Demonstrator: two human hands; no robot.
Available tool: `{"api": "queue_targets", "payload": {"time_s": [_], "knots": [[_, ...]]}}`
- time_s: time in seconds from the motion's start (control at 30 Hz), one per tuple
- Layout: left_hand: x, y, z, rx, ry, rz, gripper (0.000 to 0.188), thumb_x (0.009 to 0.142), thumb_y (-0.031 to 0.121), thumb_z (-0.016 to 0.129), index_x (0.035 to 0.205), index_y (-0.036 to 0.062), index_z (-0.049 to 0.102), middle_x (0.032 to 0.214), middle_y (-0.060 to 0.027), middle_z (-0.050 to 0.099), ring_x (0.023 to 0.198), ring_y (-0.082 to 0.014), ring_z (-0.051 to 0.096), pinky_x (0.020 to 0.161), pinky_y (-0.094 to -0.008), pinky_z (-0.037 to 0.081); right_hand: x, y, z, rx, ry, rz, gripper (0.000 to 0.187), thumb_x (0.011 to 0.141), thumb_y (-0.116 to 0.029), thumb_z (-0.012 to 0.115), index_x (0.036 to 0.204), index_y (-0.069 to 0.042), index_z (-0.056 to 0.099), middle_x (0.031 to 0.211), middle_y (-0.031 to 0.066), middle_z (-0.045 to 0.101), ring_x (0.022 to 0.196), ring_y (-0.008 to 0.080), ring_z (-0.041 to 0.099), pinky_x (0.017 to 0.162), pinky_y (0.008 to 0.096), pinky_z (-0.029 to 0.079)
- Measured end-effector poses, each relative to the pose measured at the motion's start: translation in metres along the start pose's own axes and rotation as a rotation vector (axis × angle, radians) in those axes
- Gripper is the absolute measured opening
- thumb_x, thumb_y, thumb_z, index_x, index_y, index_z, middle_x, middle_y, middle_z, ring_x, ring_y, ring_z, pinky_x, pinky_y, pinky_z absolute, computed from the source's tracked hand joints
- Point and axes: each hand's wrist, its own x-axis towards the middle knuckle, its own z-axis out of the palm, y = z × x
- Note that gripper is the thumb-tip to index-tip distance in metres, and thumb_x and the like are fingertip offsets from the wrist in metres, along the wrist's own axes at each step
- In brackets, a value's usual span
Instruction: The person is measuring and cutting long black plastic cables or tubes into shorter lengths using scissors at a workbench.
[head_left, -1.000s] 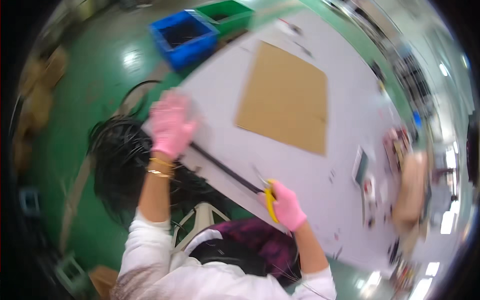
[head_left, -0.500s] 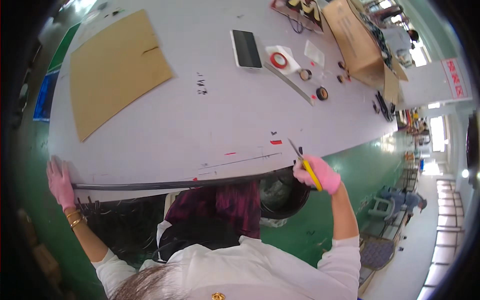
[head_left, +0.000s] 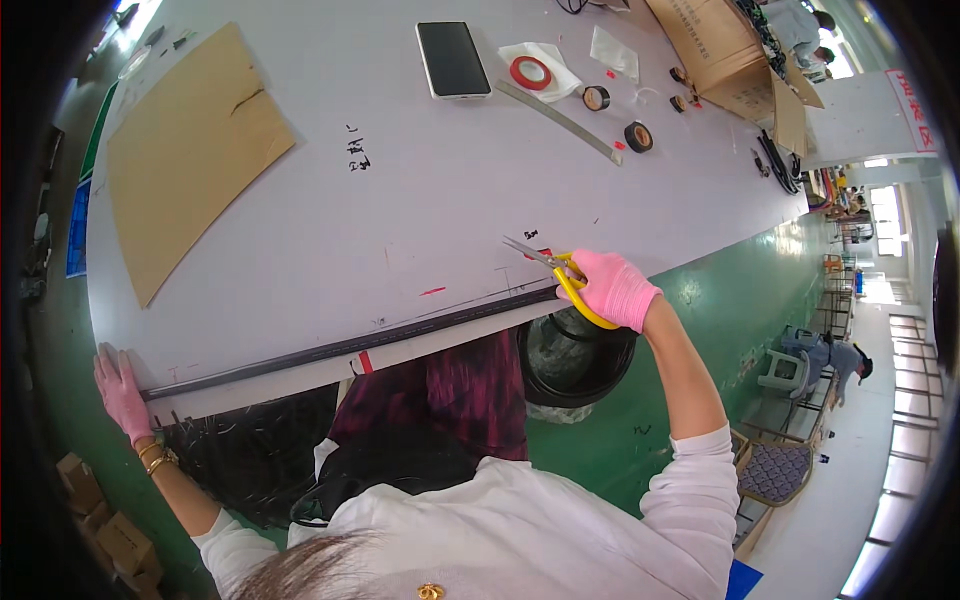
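Hands [head_left: 122,398] [head_left: 612,288] span a strip [head_left: 350,345], 1 gripping scissors [head_left: 573,298] — handwriting [head_left: 357,148] marks the table [head_left: 450,190].

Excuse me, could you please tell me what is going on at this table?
A person has a long black strip laid along the near edge of a pale table. The pink-gloved left hand is at the strip's left end, fingers extended. The right hand, by the other end, holds yellow-handled scissors, their blades pointing away from the strip. Farther back lie a cardboard sheet, a phone-like device and a red tape roll.
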Motion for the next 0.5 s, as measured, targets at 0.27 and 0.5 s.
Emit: {"api": "queue_targets", "payload": {"time_s": [0.27, 0.5], "knots": [[-0.001, -0.004, 0.004, 0.284, -0.032, 0.118, 0.042, 0.101, 0.025, 0.036, 0.141, 0.0095, 0.039, 0.151, -0.0048, 0.034, 0.139, -0.0282, 0.029, 0.116, -0.035, 0.025, 0.007, 0.004, 0.001, -0.074, -0.065, 0.062, 0.039, 0.084, -0.029, 0.069, 0.109, 0.0, 0.059, 0.087, 0.0218, 0.064, 0.082, 0.0377, 0.062, 0.072, 0.0407, 0.05], [-0.002, 0.009, -0.008, 0.103, -0.054, 0.043, 0.048, 0.102, 0.033, 0.036, 0.144, 0.0104, 0.036, 0.151, -0.0057, 0.034, 0.139, -0.0281, 0.029, 0.115, -0.0356, 0.024, 0.015, 0.003, 0.001, -0.215, -0.073, 0.095, 0.041, 0.082, -0.032, 0.071, 0.104, 0.0, 0.059, 0.087, 0.0219, 0.064, 0.082, 0.0394, 0.062, 0.074, 0.0419, 0.05]]}}
